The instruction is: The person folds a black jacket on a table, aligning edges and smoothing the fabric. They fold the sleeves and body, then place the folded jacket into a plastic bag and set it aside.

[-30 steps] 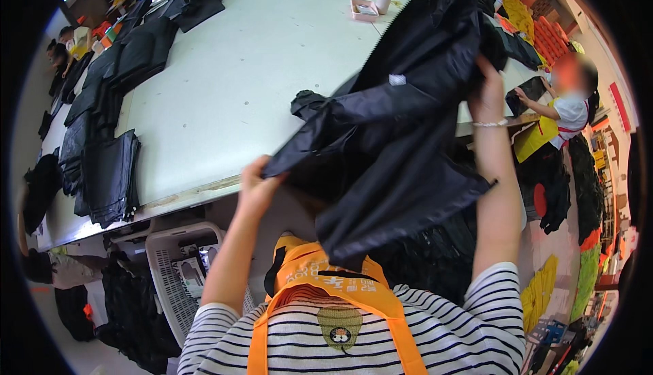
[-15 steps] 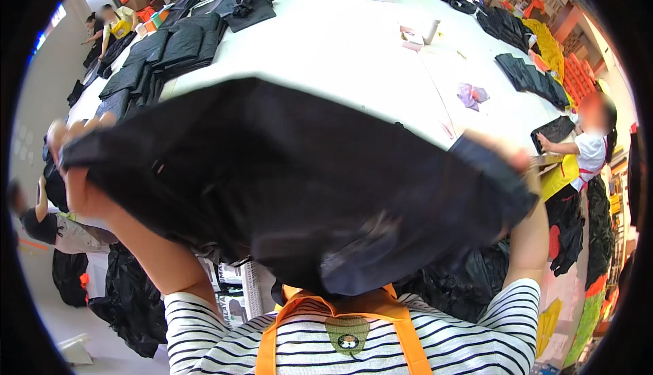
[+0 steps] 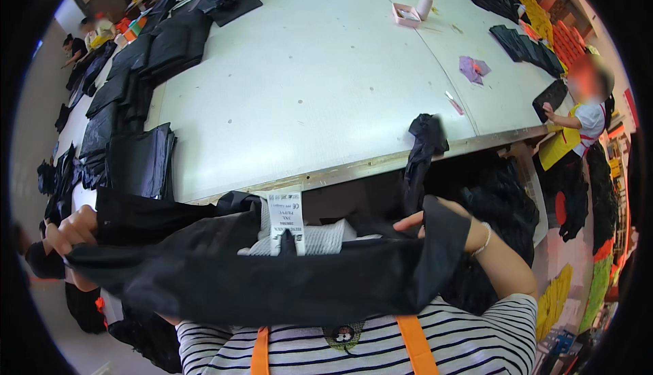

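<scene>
A black, smooth-faced garment (image 3: pixel 272 286), with a white mesh lining (image 3: pixel 323 240) showing at its opening, is stretched between my hands in front of my chest. Which kind of garment it is, I cannot tell. A white printed label (image 3: pixel 286 222) stands up from the middle of the opening. My left hand (image 3: pixel 73 239) is closed on the garment's left end. At the other end my right hand (image 3: pixel 459 229) grips the edge, partly hidden behind the cloth, with one finger pointing inward. A black strip of cloth (image 3: pixel 425 143) hangs over the table edge beyond my right hand.
Ahead stretches a white table (image 3: pixel 292 103). Folded black garments (image 3: pixel 146 55) are stacked along its left side. On it lie a pink tray (image 3: pixel 406 14), a purple cloth (image 3: pixel 473 69) and a small pink-and-white tool (image 3: pixel 454 103). A person in a yellow apron (image 3: pixel 561 147) works at the right.
The garment has come down from above the table edge toward my chest. Its opening, mesh lining and label now show. My right hand has moved inward and lower.
</scene>
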Demonstrator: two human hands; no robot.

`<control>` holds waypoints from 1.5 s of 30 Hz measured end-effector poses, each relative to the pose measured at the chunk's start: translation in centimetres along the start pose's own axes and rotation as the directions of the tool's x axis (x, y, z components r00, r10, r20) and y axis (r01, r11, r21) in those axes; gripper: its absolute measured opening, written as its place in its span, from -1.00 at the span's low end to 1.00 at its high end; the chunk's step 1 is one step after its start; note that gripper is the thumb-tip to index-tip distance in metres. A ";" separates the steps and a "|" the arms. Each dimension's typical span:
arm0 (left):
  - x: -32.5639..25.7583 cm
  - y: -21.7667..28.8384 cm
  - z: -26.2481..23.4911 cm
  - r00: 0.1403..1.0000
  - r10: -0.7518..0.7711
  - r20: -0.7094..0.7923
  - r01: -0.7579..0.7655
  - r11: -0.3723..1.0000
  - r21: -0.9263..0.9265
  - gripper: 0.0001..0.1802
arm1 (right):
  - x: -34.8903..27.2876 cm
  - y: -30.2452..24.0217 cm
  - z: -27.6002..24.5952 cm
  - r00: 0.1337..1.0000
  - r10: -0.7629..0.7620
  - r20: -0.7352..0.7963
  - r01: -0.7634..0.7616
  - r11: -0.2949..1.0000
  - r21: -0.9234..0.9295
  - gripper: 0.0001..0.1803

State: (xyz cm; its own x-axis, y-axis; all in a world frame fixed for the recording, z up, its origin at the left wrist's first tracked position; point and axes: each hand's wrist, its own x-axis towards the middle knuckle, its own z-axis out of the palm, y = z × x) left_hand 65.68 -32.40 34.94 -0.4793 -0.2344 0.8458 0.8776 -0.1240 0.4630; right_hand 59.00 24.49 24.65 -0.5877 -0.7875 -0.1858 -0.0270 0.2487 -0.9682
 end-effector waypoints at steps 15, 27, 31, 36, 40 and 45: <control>2.4 -5.0 -5.0 0.548 0.154 0.822 0.261 0.902 -0.343 -0.60 | -0.4 -5.1 -0.6 0.754 -0.518 -0.404 0.374 0.844 -0.383 -0.64; 6.3 -16.1 -2.7 0.911 -0.366 -0.190 0.402 0.691 0.600 -0.68 | 7.7 -3.5 -24.2 0.953 0.009 -0.301 -0.202 0.761 -0.617 -0.70; 8.9 -27.3 -3.1 0.859 -0.425 -0.286 0.455 0.377 0.807 -0.78 | 24.7 -0.7 -31.3 0.589 -0.426 -0.687 -0.175 0.763 -0.623 -0.47; 5.6 -49.5 -8.6 0.598 -0.541 -0.591 0.594 -0.196 0.780 -0.69 | 41.6 14.1 -39.1 0.672 -0.073 -0.737 -0.434 0.768 -0.471 -0.41; -1.2 -58.9 -7.4 0.496 -0.472 -0.729 0.536 -0.495 0.684 -0.76 | 46.0 22.5 -36.4 0.627 0.048 -0.778 -0.694 0.489 -0.529 -0.53; -7.1 -59.3 -8.3 0.842 -0.244 -0.482 0.340 -0.454 0.824 -0.36 | 46.6 23.1 -37.6 0.653 0.086 -0.753 -0.646 0.582 -0.494 -0.53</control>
State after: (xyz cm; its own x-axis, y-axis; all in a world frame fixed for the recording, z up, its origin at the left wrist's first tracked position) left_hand 17.06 -31.34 -0.68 -0.6159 -0.6316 0.4709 -0.5642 0.7708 0.2958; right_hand 0.56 14.76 -0.08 -0.9946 -0.0681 -0.0783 -0.0355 0.9322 -0.3602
